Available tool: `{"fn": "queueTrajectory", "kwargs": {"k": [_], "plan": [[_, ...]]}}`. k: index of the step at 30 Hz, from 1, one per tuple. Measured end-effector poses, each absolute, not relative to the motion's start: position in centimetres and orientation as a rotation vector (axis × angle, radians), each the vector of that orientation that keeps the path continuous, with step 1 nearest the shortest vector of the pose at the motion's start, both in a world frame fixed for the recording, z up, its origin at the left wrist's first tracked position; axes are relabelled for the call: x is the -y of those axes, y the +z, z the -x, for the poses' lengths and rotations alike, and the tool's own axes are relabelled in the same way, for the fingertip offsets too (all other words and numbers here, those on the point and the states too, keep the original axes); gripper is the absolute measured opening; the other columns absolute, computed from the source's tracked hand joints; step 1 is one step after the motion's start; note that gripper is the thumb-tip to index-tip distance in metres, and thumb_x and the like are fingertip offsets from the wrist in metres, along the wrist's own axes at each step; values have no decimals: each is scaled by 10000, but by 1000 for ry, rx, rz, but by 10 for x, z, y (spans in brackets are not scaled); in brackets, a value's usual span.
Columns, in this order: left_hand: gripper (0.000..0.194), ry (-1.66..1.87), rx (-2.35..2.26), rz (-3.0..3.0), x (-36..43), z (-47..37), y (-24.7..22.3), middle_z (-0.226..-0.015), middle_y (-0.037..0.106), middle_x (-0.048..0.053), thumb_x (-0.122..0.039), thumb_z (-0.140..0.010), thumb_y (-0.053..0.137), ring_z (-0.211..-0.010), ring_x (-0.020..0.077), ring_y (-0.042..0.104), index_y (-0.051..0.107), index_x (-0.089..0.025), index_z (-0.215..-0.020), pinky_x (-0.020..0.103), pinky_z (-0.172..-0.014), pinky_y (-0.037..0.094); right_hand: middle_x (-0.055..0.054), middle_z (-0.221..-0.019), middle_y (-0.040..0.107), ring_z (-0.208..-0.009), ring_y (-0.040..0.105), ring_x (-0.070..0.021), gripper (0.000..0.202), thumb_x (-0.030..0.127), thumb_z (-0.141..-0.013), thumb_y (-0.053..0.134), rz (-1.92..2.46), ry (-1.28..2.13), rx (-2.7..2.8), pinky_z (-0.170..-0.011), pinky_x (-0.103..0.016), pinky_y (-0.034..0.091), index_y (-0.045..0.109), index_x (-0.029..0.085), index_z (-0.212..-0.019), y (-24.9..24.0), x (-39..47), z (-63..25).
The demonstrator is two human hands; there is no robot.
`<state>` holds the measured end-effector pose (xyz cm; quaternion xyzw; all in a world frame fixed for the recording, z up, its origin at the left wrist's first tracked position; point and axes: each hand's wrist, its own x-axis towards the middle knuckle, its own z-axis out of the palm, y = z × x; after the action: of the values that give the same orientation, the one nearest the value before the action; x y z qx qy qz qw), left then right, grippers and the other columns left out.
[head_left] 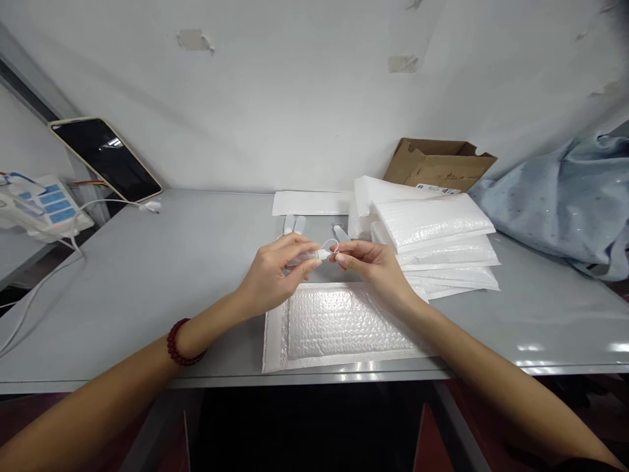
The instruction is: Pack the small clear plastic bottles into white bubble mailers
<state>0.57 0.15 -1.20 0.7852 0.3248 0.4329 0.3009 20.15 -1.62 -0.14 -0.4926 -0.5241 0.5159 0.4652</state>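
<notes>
My left hand [282,269] is closed around a small white dropper-like bottle [323,254], its pointed tip toward the right. A thin white loop arches over that tip to the fingers of my right hand [366,262], which are pinched at its end; what exactly they hold is too small to tell. Below both hands a white bubble mailer [339,321] lies flat near the table's front edge. Just behind my left hand are two small whitish tubes [293,225], and another one [340,232] lies behind my right hand.
Several white bubble mailers [435,219] are stacked at the right, before an open cardboard box [437,160]. A pale blue bag [565,203] sits far right. A flat white strip [312,202] lies along the wall. At left are a leaning phone [105,157] and a white cable [73,239].
</notes>
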Motion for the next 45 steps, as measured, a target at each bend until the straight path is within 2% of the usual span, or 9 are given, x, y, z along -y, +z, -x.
{"fn": "queueTrajectory", "kwargs": {"k": [9,12,15,17,19,23,27,36,45], "plan": [[201,1121,-830,-2153,-4,-6,-14,-1033,667,65,-250,-899,569,-689,105,642,673,-175,-1053,235,-599,587,-30,-776,694,-735,608,-183,113,320,-795,661,1211,1114,1392,-765,-420,496,729,234,-770,-14,16,-201],[202,1108,-939,-2230,-16,1,-7,-1033,687,71,-277,-896,572,-842,155,652,681,-171,-1029,261,-682,559,-77,-944,698,-884,622,-234,314,405,-795,672,1265,1053,1591,-861,-457,486,712,221,-1048,-10,17,-201],[253,1145,-1281,-2088,-38,15,-5,-1001,697,79,-339,-879,579,-826,174,653,675,-156,-1025,297,-726,531,-157,-1344,528,-1217,486,-345,933,536,-682,753,1209,925,2064,-1003,-536,405,358,233,-1471,-5,23,-200],[317,1075,-1484,-1926,-52,24,-9,-996,688,97,-379,-882,552,-719,164,648,652,-131,-1052,319,-705,521,-194,-1538,254,-1390,257,-404,1238,601,-597,786,1051,845,2408,-1069,-579,319,81,230,-1544,-5,28,-201],[365,1000,-1558,-1845,-60,30,-16,-1049,661,120,-372,-884,528,-646,146,633,602,-110,-1127,320,-671,516,-222,-1585,37,-1442,68,-430,1364,644,-567,779,882,754,2658,-1097,-621,226,-75,206,-1536,-9,32,-202],[423,899,-1556,-1893,-58,22,-25,-1009,664,110,-366,-887,492,-785,193,652,534,-105,-1217,341,-741,513,-276,-1569,6,-1442,-2,-448,1312,671,-631,716,770,655,2862,-1076,-694,115,-110,180,-1524,-18,35,-201],[409,811,-1481,-2053,-43,1,-25,-1052,664,110,-378,-845,551,-971,249,629,578,-126,-1167,381,-852,483,-309,-1505,190,-1417,111,-432,1212,615,-635,730,820,611,2908,-1087,-645,172,92,81,-1516,-15,39,-198],[237,616,-1473,-2162,-38,-9,-27,-722,649,41,-382,-773,630,-687,187,581,666,-147,-767,276,-611,392,-252,-1323,395,-1222,345,-367,959,465,-611,706,944,505,2986,-1061,-546,310,381,-31,-1366,2,52,-189],[353,983,-1258,-1696,-41,28,8,-537,525,-22,-446,-775,666,-520,84,401,661,-140,-599,236,-522,324,-235,-1291,475,-1170,437,-351,862,354,-643,638,1029,457,2923,-1015,-491,385,385,-26,-1374,4,47,-183]]}}
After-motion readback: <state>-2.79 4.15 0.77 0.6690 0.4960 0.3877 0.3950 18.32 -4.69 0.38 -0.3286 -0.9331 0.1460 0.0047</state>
